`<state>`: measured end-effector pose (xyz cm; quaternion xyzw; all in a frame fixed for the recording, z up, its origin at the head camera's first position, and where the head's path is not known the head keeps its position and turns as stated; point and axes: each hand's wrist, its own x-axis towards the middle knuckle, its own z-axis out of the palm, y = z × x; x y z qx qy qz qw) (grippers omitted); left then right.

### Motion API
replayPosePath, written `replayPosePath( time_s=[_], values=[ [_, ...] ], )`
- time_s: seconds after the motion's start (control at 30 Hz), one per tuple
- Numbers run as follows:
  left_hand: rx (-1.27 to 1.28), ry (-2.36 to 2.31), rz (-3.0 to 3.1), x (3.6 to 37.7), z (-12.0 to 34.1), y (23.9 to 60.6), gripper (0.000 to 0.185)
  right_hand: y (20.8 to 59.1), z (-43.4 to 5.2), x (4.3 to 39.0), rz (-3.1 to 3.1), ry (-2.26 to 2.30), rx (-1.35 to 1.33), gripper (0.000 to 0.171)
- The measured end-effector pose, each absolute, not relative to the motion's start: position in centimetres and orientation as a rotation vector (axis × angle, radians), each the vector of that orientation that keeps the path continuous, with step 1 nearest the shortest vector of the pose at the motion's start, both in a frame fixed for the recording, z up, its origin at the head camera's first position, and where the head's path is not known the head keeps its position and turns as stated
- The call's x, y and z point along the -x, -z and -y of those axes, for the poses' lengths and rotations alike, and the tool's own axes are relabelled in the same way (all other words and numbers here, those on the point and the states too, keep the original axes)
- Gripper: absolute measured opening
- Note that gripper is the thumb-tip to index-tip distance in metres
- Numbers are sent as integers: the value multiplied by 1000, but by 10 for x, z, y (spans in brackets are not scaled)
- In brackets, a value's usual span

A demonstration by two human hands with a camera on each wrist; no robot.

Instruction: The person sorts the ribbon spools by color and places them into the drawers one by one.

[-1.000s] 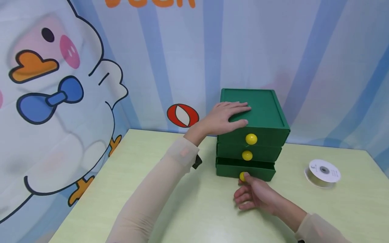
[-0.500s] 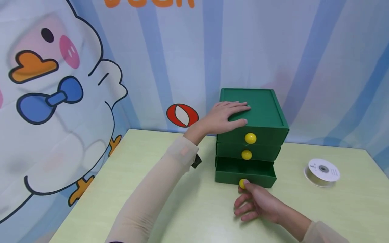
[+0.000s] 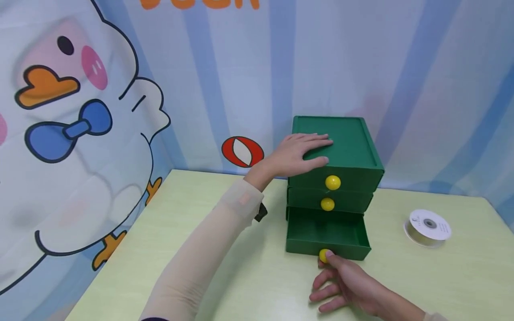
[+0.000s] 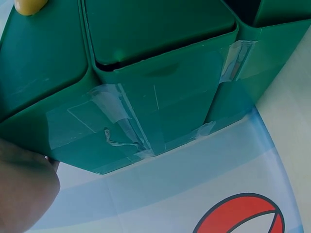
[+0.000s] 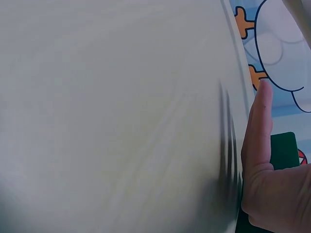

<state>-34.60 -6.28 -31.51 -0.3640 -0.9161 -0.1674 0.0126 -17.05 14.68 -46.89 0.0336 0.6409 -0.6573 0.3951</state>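
Two hands on one green drawer cabinet (image 3: 341,147), bottom drawer (image 3: 327,234) standing out.
Left hand (image 3: 295,154) lies flat, fingers straight, on the cabinet's top near the table's (image 3: 160,249) back edge; below it the right hand (image 3: 345,285) pinches the bottom drawer's yellow knob (image 3: 323,255), other fingers loosely spread over the table. Over toward the right edge sits a ribbon spool (image 3: 427,227), well apart.

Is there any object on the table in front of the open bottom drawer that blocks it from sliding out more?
Nothing visible blocks it. In front of the bottom drawer only the right hand pinches its yellow knob. The ribbon spool lies well off to the side on the table.
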Motion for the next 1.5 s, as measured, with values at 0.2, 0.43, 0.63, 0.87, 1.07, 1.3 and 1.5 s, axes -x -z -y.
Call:
replayPosePath(
  time_s=[0.2, 0.43, 0.63, 0.87, 1.07, 1.3, 1.5],
  values=[
    [1142, 519, 2861, 345, 59, 318, 62, 469, -151, 158, -1552, 1691, -134, 48],
    [1151, 543, 2870, 344, 59, 321, 62, 481, -153, 142, -1462, 1671, -144, 45],
    [1138, 564, 2858, 344, 63, 321, 61, 535, -162, 143, -1383, 1629, -123, 44],
    [1131, 552, 2857, 345, 63, 322, 61, 556, -171, 149, -1430, 1588, -61, 46],
    [1141, 563, 2844, 347, 62, 320, 61, 547, -172, 149, -1402, 1617, -79, 44],
    [1132, 562, 2832, 346, 63, 317, 61, 491, -159, 128, -1513, 1621, -99, 43],
    [1137, 569, 2839, 346, 60, 317, 61, 489, -160, 125, -1606, 1586, -52, 47]
  ],
)
